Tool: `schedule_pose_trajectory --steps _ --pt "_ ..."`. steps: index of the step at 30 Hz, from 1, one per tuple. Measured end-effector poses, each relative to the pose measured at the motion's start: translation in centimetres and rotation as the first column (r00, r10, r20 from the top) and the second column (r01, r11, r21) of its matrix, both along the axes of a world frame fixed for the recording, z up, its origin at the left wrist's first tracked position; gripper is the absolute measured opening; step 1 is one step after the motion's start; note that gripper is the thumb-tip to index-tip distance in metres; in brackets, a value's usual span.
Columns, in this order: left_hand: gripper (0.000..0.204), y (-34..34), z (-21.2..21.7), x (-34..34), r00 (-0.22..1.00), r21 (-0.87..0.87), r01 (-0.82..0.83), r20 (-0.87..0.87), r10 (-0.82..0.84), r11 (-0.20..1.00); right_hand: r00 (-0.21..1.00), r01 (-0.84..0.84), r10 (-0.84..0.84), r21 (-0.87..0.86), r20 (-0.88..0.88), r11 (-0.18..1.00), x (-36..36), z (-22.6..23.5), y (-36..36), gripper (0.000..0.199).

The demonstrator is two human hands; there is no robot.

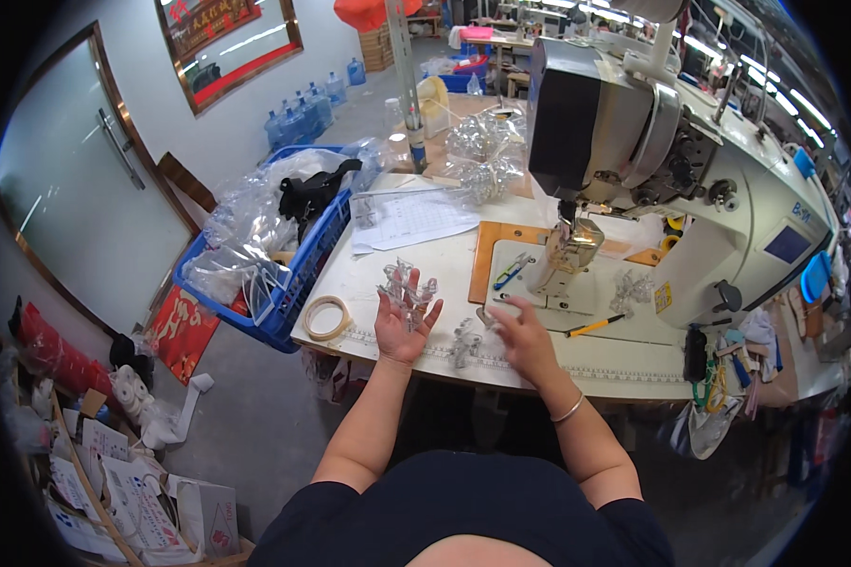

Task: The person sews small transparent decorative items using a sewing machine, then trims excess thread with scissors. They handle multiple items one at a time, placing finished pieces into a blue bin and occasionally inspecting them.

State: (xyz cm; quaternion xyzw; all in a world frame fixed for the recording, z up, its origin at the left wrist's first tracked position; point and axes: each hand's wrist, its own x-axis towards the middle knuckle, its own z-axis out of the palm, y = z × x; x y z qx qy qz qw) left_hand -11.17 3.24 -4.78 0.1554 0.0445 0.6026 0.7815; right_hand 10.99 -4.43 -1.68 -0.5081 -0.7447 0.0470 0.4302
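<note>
My left hand [400, 335] is palm up over the table's front edge, fingers cupped around a loose bunch of small clear plastic pieces [405, 283]. To its right, my right hand [526, 342] has its fingers bent toward the thumb. A small greyish clear piece [485, 317] shows at its fingertips, partly hidden. Between the hands, a small clear pile [463, 343] of similar pieces lies on the white tabletop [397, 352]. Another clear heap [631, 291] lies to the right, beyond an orange pen [596, 326].
A large sewing machine [591, 123] stands ahead right, with a yellow-and-blue cutter [512, 271] by its needle plate. Tape roll [325, 317] and paper sheets [411, 219] lie left. A blue basket [317, 255] of plastic bags adjoins the table. Clear bundles [487, 142] sit behind.
</note>
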Motion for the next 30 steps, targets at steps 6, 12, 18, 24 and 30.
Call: schedule_pose_trajectory --steps 6,12,18,24,30 --pt "0.048 0.2 -1.2 0.8 0.983 0.063 0.108 0.145 -0.116 0.992 0.85 -0.173 0.143 0.011 0.507 0.985 -2.3 0.2 1.2 0.032" --pt "0.047 0.8 -2.7 0.8 0.998 0.101 0.056 0.032 -0.06 0.993 0.862 -0.128 0.067 0.087 0.502 0.988 -3.0 -2.3 2.1 0.017" --pt "0.057 -4.7 0.4 5.3 0.896 0.449 -0.037 -0.38 0.228 0.893 0.971 0.225 -0.239 0.307 0.009 0.925 3.5 -0.5 -1.9 0.029" --pt "0.059 -5.5 3.5 20.8 0.364 0.931 0.299 -0.315 0.876 0.21 0.72 0.632 -0.691 0.467 -0.059 0.619 18.1 -0.4 -2.2 0.03" --pt "0.072 -5.1 0.1 30.5 0.059 0.744 0.539 -0.502 0.863 0.396 0.763 0.595 -0.601 0.105 0.239 0.797 25.3 -3.4 -3.8 0.064"
